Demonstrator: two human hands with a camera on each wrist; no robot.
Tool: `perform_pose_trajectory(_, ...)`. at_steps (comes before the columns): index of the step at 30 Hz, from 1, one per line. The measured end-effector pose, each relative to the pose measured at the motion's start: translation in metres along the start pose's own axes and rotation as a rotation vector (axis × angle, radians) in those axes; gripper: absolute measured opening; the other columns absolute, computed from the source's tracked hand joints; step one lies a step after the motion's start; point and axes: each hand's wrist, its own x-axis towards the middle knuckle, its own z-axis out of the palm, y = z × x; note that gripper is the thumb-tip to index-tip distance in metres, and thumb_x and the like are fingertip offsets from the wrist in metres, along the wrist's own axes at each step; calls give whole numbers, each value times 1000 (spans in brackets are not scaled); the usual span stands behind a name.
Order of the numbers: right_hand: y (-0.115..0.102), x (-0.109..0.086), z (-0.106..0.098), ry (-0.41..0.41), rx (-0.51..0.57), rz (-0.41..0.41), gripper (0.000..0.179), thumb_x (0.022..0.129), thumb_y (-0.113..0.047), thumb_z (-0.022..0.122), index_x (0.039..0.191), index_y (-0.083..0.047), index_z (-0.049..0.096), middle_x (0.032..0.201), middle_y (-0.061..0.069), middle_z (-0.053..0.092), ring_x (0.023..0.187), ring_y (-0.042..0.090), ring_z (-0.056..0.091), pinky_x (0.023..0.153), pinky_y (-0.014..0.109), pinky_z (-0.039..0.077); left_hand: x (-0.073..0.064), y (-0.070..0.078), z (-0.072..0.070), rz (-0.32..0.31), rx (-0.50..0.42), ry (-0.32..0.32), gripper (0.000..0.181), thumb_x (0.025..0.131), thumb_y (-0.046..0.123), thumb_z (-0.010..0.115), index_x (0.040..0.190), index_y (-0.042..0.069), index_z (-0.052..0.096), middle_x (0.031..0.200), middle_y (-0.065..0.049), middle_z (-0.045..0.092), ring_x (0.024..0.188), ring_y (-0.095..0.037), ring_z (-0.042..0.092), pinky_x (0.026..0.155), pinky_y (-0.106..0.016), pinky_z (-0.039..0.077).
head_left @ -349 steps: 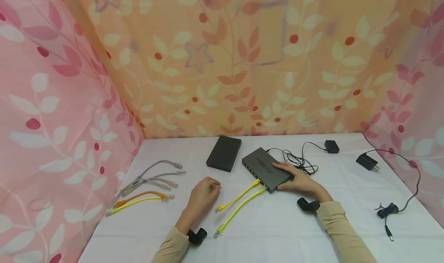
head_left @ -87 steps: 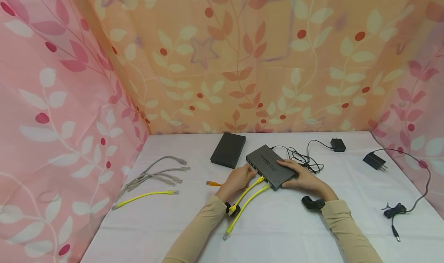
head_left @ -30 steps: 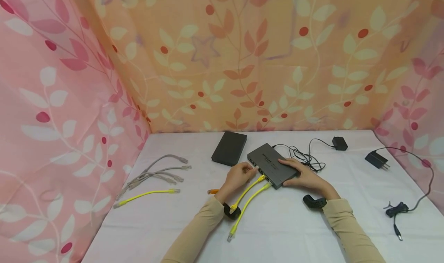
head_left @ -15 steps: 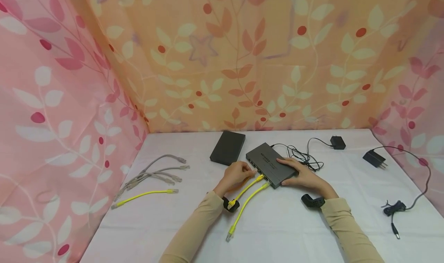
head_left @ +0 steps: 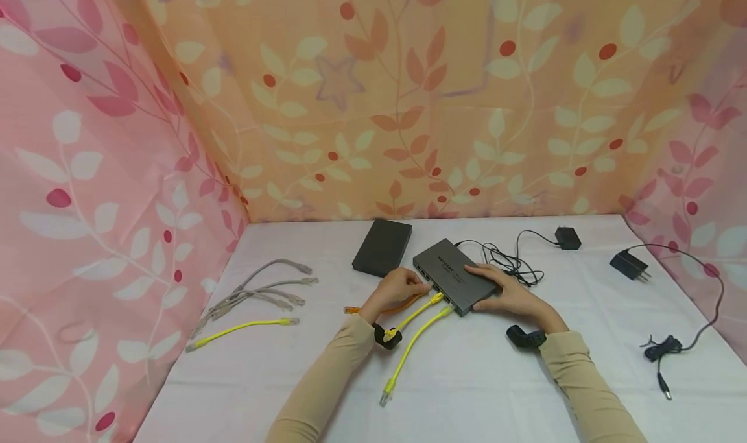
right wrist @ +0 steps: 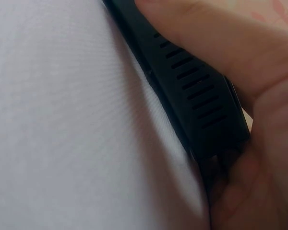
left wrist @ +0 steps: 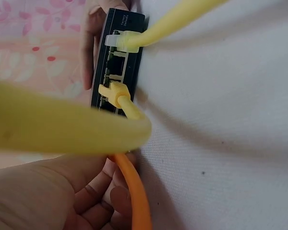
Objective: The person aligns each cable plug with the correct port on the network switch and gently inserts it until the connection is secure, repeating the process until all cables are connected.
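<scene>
Gripping the switch (head_left: 455, 277) from its near right end, the right hand (head_left: 506, 294) lies flat on the lid with the thumb on the side, and the right wrist view adds what the head view lacks: the vented side wall (right wrist: 192, 91) held between thumb and fingers, bottom on the white table (head_left: 478, 378). The left wrist view looks along the port face (left wrist: 116, 62), where two yellow cables (left wrist: 127, 39) sit plugged in, a detail only small from the head. The left hand (head_left: 397, 287) is curled at the switch's front left, its fingers (left wrist: 98, 191) pinching the orange cable (left wrist: 134, 191) just behind its plug, which points into the port row; the plug tip is hidden, so seating cannot be told. Half a second ago the orange lead was covered by the hand; now it trails in an arc to the left (head_left: 373, 309), its free end on the table. Gray cables (head_left: 262, 290) and another yellow cable (head_left: 239, 329) lie well left, a dark box (head_left: 382, 255) behind.
</scene>
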Motion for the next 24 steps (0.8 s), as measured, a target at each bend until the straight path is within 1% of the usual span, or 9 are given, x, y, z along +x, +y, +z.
perform_pose_trajectory(4,0,0,0,-5,7,7,80,69,-43,80,138,-36,40,152,9,21,139,40,10,100,68,12,0,1,-2,18,-28,-21,26,85,37,66,75,14,70,69,6,57,61,-7,44,54,-20,36)
perform_pose_trajectory(9,0,1,0,-10,4,9,81,68,-43,80,139,-37,40,153,8,20,140,40,10,100,67,13,2,1,-4,58,-82,-68,27,86,35,65,75,11,70,63,7,52,56,-6,38,50,-20,30)
perform_pose_trajectory(13,-4,0,-1,-11,0,8,80,69,-42,79,139,-35,40,152,9,21,139,40,10,100,67,13,3,-2,-4,69,-106,-81,27,86,35,65,75,10,69,60,7,48,54,-6,36,49,-20,28)
perform_pose_trajectory(17,-4,0,-2,-8,-1,4,79,70,-39,79,139,-33,41,152,9,21,139,40,10,100,68,13,4,-1,-4,72,-106,-72,30,87,35,64,74,9,69,61,7,49,55,-7,39,51,-20,31)
perform_pose_trajectory(18,1,1,-1,-9,-9,3,79,70,-41,79,138,-35,41,153,8,21,140,39,10,100,68,13,4,0,-4,70,-103,-66,30,87,35,64,73,9,68,61,7,49,56,-7,40,51,-20,32)
perform_pose_trajectory(24,2,1,1,-12,-5,-3,80,69,-42,79,139,-37,40,153,8,20,140,39,10,101,67,14,8,1,2,48,-58,-15,27,86,36,65,74,12,70,65,6,55,58,-7,43,54,-20,35)
